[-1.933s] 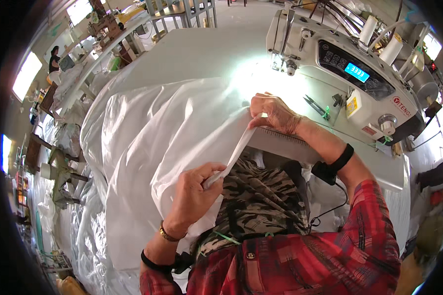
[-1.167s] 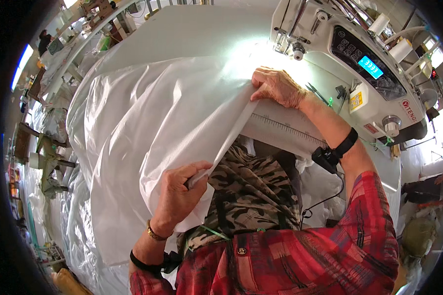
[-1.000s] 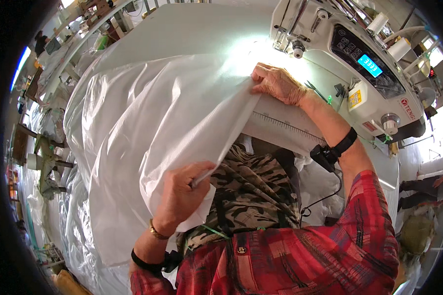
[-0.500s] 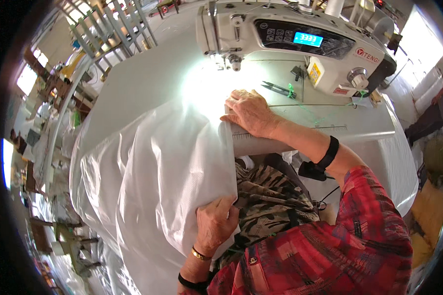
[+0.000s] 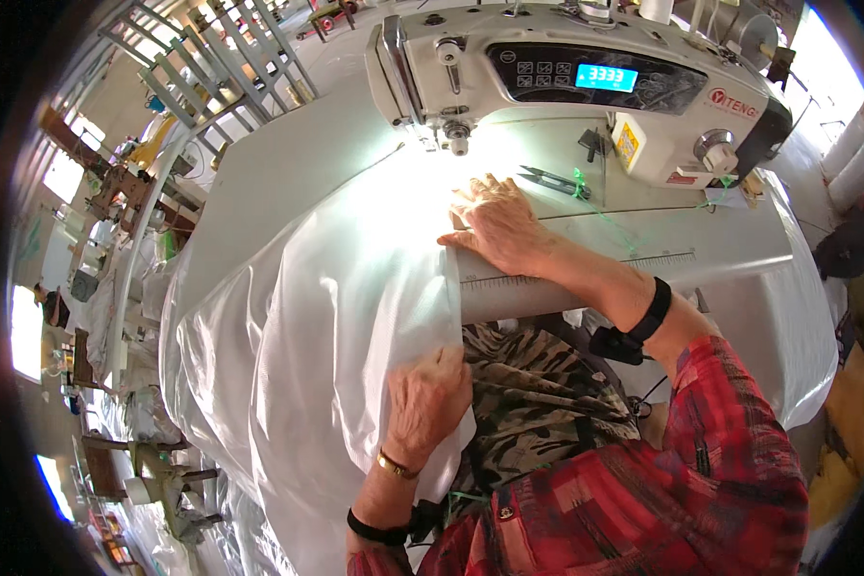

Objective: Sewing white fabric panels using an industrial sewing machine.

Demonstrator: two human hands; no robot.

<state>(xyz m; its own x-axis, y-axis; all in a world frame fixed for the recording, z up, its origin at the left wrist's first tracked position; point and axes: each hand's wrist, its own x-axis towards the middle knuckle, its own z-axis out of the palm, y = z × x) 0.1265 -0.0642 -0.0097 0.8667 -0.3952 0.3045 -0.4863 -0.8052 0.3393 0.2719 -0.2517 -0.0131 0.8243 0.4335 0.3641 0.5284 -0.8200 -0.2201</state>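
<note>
A large sheet of white fabric (image 5: 317, 317) drapes over the sewing table (image 5: 269, 173) and down over my lap. My left hand (image 5: 427, 403) grips the fabric's near edge just below the table front. My right hand (image 5: 494, 226) lies flat on the fabric's right edge, pressing it onto the table beside a printed ruler strip (image 5: 586, 269). The white sewing machine (image 5: 586, 86), with a lit blue display, stands just beyond; its needle (image 5: 459, 144) is a short way past my right fingertips.
Small snips (image 5: 552, 180) lie on the table right of my right hand. More white cloth (image 5: 797, 326) hangs off the table's right end. At the far left stand other tables, racks (image 5: 211, 58) and heaps of pale cloth (image 5: 154, 422).
My view has swung toward the machine. My right hand has slid the fabric edge forward onto the table, nearer the needle. My left hand has moved up close under the table front.
</note>
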